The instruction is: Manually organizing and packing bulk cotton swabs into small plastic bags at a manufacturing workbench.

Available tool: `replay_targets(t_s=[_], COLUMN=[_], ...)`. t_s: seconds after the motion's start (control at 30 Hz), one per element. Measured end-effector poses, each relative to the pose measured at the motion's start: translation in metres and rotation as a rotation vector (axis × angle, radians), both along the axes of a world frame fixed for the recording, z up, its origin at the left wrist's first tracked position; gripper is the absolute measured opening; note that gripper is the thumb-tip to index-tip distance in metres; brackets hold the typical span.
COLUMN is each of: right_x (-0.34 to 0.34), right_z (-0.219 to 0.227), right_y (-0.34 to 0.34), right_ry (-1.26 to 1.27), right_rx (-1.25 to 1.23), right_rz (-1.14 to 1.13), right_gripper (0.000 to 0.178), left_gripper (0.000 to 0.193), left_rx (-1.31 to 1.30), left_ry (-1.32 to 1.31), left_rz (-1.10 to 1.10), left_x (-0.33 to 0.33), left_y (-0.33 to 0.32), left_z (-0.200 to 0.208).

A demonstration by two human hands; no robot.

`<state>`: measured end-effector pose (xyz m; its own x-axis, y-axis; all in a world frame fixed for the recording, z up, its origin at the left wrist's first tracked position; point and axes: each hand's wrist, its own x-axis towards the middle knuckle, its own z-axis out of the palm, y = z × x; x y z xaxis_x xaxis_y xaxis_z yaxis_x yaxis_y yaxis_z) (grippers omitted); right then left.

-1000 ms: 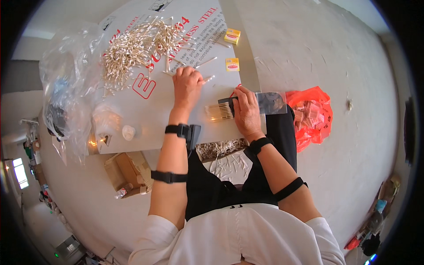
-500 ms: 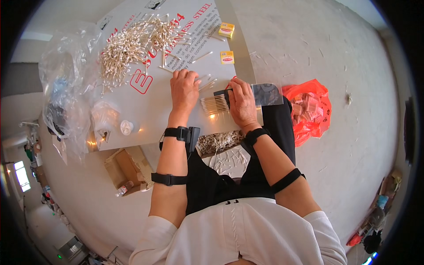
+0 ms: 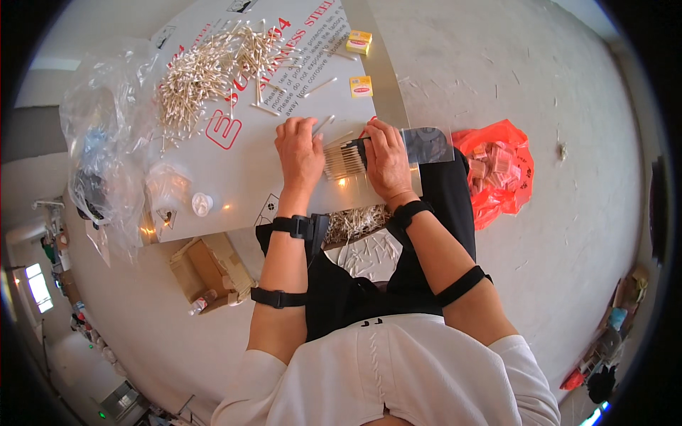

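Observation:
A neat row of cotton swabs (image 3: 344, 162) lies side by side on the sheet-covered table, between my two hands. My right hand (image 3: 388, 162) is closed over the right end of the row, fingers pressed on a flat black piece (image 3: 360, 148). From beneath that hand a clear plastic sleeve with a dark patch (image 3: 429, 145) reaches over the table edge. My left hand (image 3: 300, 160) rests at the row's left ends, fingers bent and apart, with nothing visible in it. One loose swab (image 3: 325, 125) lies beside its fingertips.
A big swab pile (image 3: 195, 89) covers the far left. Two small yellow boxes (image 3: 361, 86) stand far right. A clear bag (image 3: 106, 135) and white cup (image 3: 202, 204) are at left. Below are a cardboard box (image 3: 206, 266) and a swab-filled box (image 3: 355, 224); a red bag (image 3: 522, 181) holds packets.
My left hand has shifted slightly right and nearer, up to the row's left ends. My right hand stays on the row's right end. The view has tilted slightly.

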<state>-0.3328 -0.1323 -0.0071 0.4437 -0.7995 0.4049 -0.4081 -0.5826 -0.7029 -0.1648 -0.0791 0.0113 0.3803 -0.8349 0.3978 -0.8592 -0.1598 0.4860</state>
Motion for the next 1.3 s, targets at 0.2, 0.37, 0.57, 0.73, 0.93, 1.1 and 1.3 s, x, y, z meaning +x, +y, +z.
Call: replay_targets(t_s=[0.2,0.37,0.57,0.73,0.93,1.1,1.3], right_x=[0.001,-0.001,-0.001,-0.003,0.016,0.033,0.035], right_z=[-0.001,0.001,0.001,-0.001,-0.003,-0.001,-0.01], right_y=[0.001,-0.001,0.0,0.004,0.01,0.026,0.024], right_ry=[-0.011,-0.015,-0.025,-0.173,-0.453,-0.492,-0.587], right_rx=[-0.01,-0.003,0.011,0.104,0.368,0.443,0.479], right_rz=[-0.002,0.006,0.0,0.017,-0.034,-0.015,-0.063], right_gripper=[0.024,0.026,0.027,0.026,0.03,0.031,0.03], left_gripper=[0.025,0.045,0.064,0.058,0.057,0.059,0.059], left_rx=[0.231,0.125,0.427,-0.149,-0.332,-0.337,-0.394], left_ry=[0.022,-0.104,-0.166,0.559,0.884,0.897,1.025], left_rz=[-0.213,-0.106,-0.149,-0.043,0.014,0.033,0.015], left_x=[0.004,-0.028,-0.048,-0.038,-0.038,-0.044,-0.041], left_y=[0.006,0.025,0.045,0.043,0.021,0.014,0.014], left_z=[-0.004,-0.002,-0.003,-0.014,-0.022,-0.019,-0.019])
